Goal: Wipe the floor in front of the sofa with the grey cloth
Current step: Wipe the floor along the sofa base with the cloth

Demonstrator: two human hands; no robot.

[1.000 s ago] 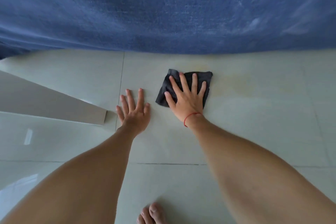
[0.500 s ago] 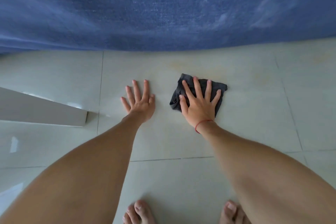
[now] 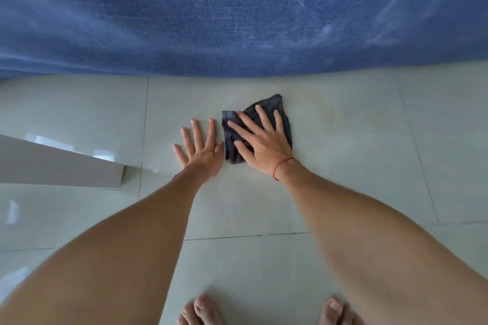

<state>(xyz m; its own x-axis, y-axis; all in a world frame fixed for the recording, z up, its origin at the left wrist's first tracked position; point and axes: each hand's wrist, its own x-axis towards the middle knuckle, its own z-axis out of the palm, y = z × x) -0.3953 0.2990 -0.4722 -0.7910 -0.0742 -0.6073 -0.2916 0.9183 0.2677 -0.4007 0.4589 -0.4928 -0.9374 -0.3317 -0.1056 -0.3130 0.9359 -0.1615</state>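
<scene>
The dark grey cloth [image 3: 274, 107] lies flat on the pale tiled floor [image 3: 356, 155], a short way in front of the blue sofa [image 3: 237, 13]. My right hand [image 3: 264, 142], with a red string at the wrist, presses down on the cloth with fingers spread and covers most of it. My left hand [image 3: 202, 149] rests flat on the bare tile just left of the cloth, fingers spread, holding nothing; its thumb nearly touches the cloth's left edge.
A light grey slanted board or furniture edge [image 3: 60, 166] juts in from the left, its corner close to my left forearm. My bare toes [image 3: 200, 310] show at the bottom. A faint yellowish stain [image 3: 327, 111] marks the tile right of the cloth.
My right hand has slid the cloth leftward, close to my left hand, and the cloth has twisted so one corner points toward the sofa. My left hand has stayed planted.
</scene>
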